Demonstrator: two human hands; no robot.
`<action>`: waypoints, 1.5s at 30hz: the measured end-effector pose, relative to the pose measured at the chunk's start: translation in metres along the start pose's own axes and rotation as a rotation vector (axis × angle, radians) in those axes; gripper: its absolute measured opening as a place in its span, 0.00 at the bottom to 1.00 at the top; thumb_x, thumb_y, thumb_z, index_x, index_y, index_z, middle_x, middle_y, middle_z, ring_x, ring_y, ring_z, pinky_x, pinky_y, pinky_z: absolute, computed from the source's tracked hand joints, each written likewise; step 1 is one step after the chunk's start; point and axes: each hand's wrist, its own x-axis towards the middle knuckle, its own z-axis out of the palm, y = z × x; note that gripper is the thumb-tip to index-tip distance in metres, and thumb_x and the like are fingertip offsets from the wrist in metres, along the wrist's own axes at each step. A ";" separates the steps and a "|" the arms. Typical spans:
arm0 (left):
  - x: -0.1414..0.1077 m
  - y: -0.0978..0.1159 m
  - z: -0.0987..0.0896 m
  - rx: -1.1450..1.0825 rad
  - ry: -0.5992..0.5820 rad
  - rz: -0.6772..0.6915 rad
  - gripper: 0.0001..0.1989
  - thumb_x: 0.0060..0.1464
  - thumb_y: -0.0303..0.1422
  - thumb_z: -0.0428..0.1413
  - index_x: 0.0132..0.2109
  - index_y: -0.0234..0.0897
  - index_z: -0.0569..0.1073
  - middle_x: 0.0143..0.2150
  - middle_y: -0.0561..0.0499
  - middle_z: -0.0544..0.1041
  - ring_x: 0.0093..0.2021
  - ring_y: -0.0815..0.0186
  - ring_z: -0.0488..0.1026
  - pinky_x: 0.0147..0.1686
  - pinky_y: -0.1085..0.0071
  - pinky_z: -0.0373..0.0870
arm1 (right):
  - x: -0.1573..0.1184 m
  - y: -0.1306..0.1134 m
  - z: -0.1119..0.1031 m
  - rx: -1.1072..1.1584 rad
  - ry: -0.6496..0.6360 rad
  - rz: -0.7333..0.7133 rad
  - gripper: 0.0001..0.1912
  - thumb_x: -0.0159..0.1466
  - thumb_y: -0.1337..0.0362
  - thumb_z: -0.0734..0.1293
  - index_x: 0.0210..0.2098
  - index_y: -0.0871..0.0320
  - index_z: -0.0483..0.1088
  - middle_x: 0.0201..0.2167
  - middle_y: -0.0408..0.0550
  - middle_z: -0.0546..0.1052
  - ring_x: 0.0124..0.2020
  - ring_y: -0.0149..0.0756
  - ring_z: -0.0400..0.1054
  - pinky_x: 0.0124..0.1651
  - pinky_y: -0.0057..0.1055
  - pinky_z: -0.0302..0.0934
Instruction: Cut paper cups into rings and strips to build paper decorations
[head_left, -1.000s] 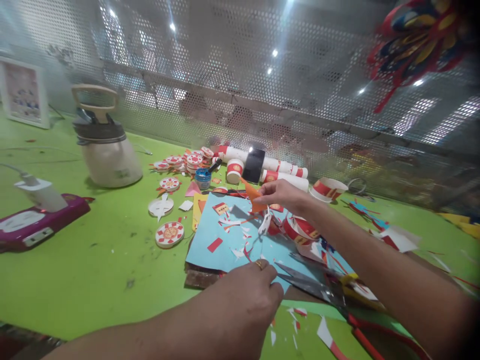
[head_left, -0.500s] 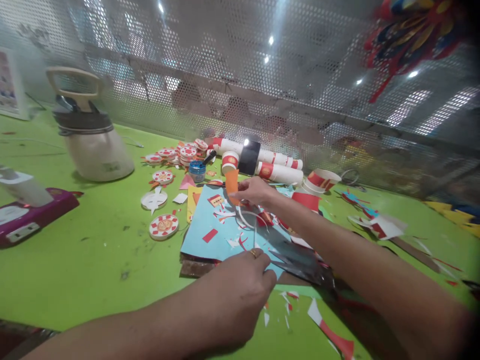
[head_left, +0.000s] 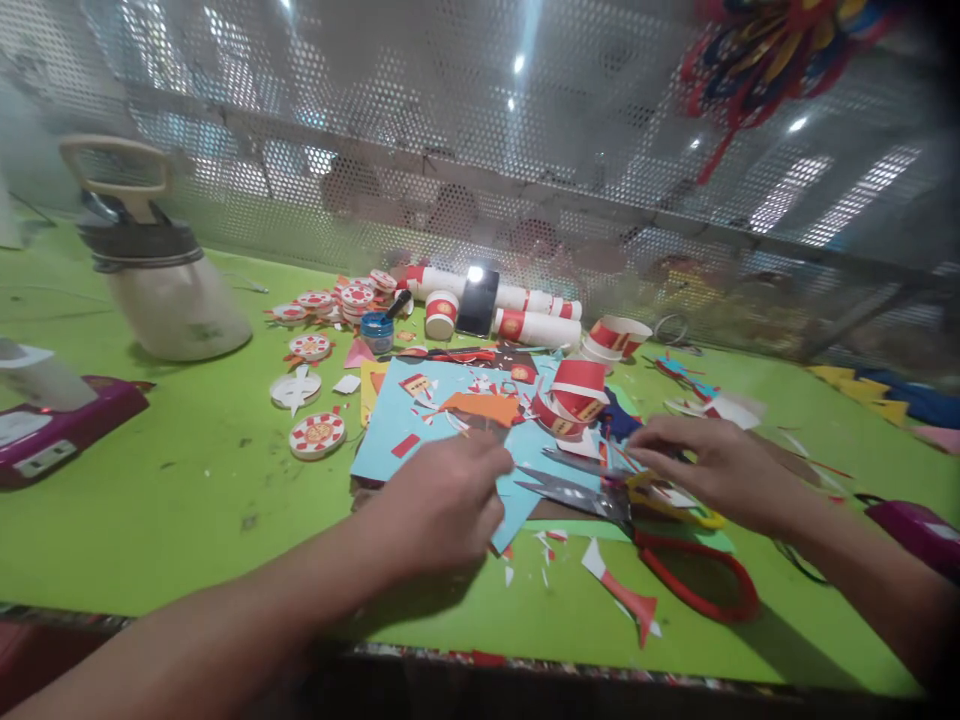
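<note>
My left hand [head_left: 450, 495] is closed with its fingertips at a strip of orange paper [head_left: 484, 408], which it pinches above a light blue sheet [head_left: 382, 440]. To the right, my right hand [head_left: 712, 465] hovers with fingers bent and apart over yellow-handled scissors [head_left: 701, 515]; it holds nothing I can see. Larger scissors with red handles [head_left: 694, 590] lie just in front, their blades parted and pointing left over the sheet. Cut red paper cups [head_left: 579, 385] stand at the sheet's right side. Small red and white paper scraps are scattered on the sheet.
At the left are a pump sprayer [head_left: 165, 290] and a purple power strip [head_left: 71, 435]. Round red-and-white discs [head_left: 318, 436], a blue jar [head_left: 376, 332], a phone [head_left: 478, 300] and stacked paper cups [head_left: 536, 328] stand farther back. A perforated panel [head_left: 450, 150] rises behind.
My right hand has let go of the orange paper and moved right to the scissors. My left hand now has the orange paper; the white curved strip is mostly hidden. The view has shifted.
</note>
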 end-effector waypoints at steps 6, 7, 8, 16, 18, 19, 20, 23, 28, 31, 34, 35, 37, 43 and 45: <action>0.013 -0.028 -0.018 -0.058 0.225 -0.312 0.10 0.53 0.29 0.48 0.38 0.35 0.73 0.23 0.54 0.71 0.24 0.69 0.66 0.28 0.72 0.62 | -0.053 0.030 0.005 -0.161 -0.155 -0.024 0.14 0.64 0.62 0.59 0.46 0.54 0.73 0.41 0.54 0.74 0.43 0.45 0.68 0.44 0.40 0.63; 0.014 -0.030 -0.017 -0.055 0.191 -0.332 0.10 0.53 0.30 0.48 0.38 0.35 0.73 0.23 0.55 0.71 0.23 0.68 0.66 0.27 0.72 0.61 | -0.056 0.031 0.007 -0.171 -0.182 -0.028 0.16 0.63 0.65 0.60 0.48 0.54 0.71 0.44 0.55 0.73 0.45 0.45 0.67 0.46 0.40 0.62; 0.015 -0.032 -0.015 -0.057 0.151 -0.334 0.10 0.54 0.31 0.48 0.38 0.35 0.74 0.23 0.54 0.72 0.24 0.68 0.67 0.28 0.72 0.62 | -0.057 0.033 0.009 -0.180 -0.204 -0.029 0.17 0.62 0.67 0.60 0.50 0.54 0.70 0.46 0.54 0.72 0.47 0.44 0.66 0.48 0.39 0.62; 0.027 -0.026 0.003 0.025 -0.086 -0.023 0.16 0.56 0.27 0.45 0.48 0.36 0.72 0.51 0.45 0.75 0.49 0.60 0.69 0.49 0.64 0.63 | -0.056 0.043 0.015 -0.196 -0.212 0.005 0.19 0.60 0.71 0.61 0.50 0.53 0.68 0.40 0.52 0.71 0.43 0.43 0.66 0.45 0.37 0.61; 0.036 -0.024 0.003 0.102 -0.166 0.097 0.17 0.55 0.24 0.45 0.48 0.38 0.72 0.53 0.46 0.74 0.51 0.59 0.67 0.51 0.63 0.61 | -0.057 0.044 0.014 -0.202 -0.207 -0.002 0.16 0.61 0.70 0.61 0.47 0.54 0.69 0.40 0.52 0.71 0.42 0.43 0.66 0.45 0.37 0.61; 0.041 -0.024 0.003 0.143 -0.209 0.123 0.17 0.54 0.23 0.45 0.46 0.38 0.73 0.50 0.46 0.75 0.49 0.59 0.68 0.50 0.63 0.61 | -0.057 0.044 0.014 -0.207 -0.204 -0.005 0.14 0.61 0.69 0.61 0.45 0.55 0.70 0.40 0.52 0.72 0.42 0.44 0.65 0.44 0.38 0.61; 0.046 -0.025 0.003 0.190 -0.246 0.128 0.15 0.53 0.23 0.47 0.44 0.38 0.74 0.46 0.45 0.77 0.46 0.59 0.69 0.47 0.63 0.62 | -0.059 0.044 0.013 -0.212 -0.200 -0.008 0.12 0.61 0.69 0.61 0.43 0.56 0.71 0.39 0.53 0.72 0.42 0.44 0.65 0.44 0.39 0.61; 0.054 -0.034 0.004 0.316 -0.299 0.095 0.10 0.48 0.23 0.51 0.36 0.36 0.74 0.36 0.44 0.77 0.40 0.56 0.69 0.40 0.64 0.63 | -0.065 0.043 0.012 -0.218 -0.187 -0.019 0.11 0.62 0.69 0.60 0.43 0.58 0.70 0.40 0.54 0.72 0.42 0.45 0.65 0.44 0.40 0.61; 0.058 -0.052 0.003 0.333 -0.285 -0.001 0.11 0.47 0.23 0.50 0.34 0.38 0.75 0.35 0.45 0.76 0.38 0.56 0.70 0.35 0.66 0.62 | -0.076 0.036 0.005 -0.178 -0.193 -0.058 0.21 0.62 0.68 0.61 0.55 0.53 0.64 0.46 0.53 0.70 0.47 0.44 0.64 0.49 0.40 0.60; 0.068 -0.050 0.000 0.293 -0.264 -0.048 0.12 0.52 0.29 0.49 0.41 0.39 0.75 0.40 0.45 0.76 0.41 0.58 0.71 0.38 0.67 0.64 | -0.077 0.032 0.002 -0.139 -0.225 -0.081 0.29 0.57 0.72 0.63 0.58 0.50 0.61 0.47 0.52 0.69 0.47 0.43 0.64 0.49 0.39 0.60; 0.083 -0.043 -0.002 0.223 -0.244 -0.014 0.17 0.56 0.38 0.48 0.50 0.39 0.72 0.48 0.43 0.75 0.46 0.57 0.71 0.43 0.66 0.64 | -0.076 0.032 0.004 -0.126 -0.246 -0.078 0.32 0.54 0.75 0.63 0.57 0.48 0.61 0.49 0.51 0.68 0.48 0.43 0.64 0.50 0.38 0.60; 0.087 -0.041 -0.001 0.208 -0.262 -0.005 0.19 0.56 0.40 0.48 0.51 0.39 0.71 0.48 0.43 0.75 0.46 0.57 0.71 0.43 0.66 0.64 | -0.075 0.033 0.005 -0.121 -0.245 -0.073 0.33 0.53 0.76 0.63 0.57 0.47 0.61 0.50 0.50 0.68 0.49 0.43 0.63 0.50 0.39 0.60; 0.094 -0.041 0.003 0.209 -0.308 -0.013 0.19 0.54 0.40 0.51 0.51 0.37 0.71 0.45 0.42 0.76 0.45 0.56 0.71 0.42 0.66 0.65 | -0.074 0.034 0.008 -0.101 -0.236 -0.067 0.34 0.52 0.77 0.62 0.57 0.47 0.60 0.51 0.50 0.67 0.50 0.44 0.63 0.51 0.39 0.59; 0.099 -0.050 0.021 0.193 -0.283 -0.065 0.15 0.50 0.36 0.53 0.44 0.38 0.74 0.40 0.44 0.74 0.40 0.58 0.71 0.39 0.67 0.64 | -0.074 0.042 0.014 -0.052 -0.214 -0.001 0.36 0.53 0.75 0.63 0.59 0.48 0.56 0.52 0.51 0.66 0.52 0.44 0.62 0.53 0.40 0.59; 0.099 -0.053 0.021 0.156 -0.268 -0.085 0.12 0.49 0.35 0.53 0.40 0.39 0.75 0.36 0.46 0.74 0.38 0.59 0.71 0.37 0.68 0.64 | -0.076 0.047 0.014 -0.061 -0.172 0.046 0.35 0.54 0.71 0.64 0.60 0.50 0.55 0.52 0.53 0.66 0.52 0.45 0.63 0.53 0.42 0.60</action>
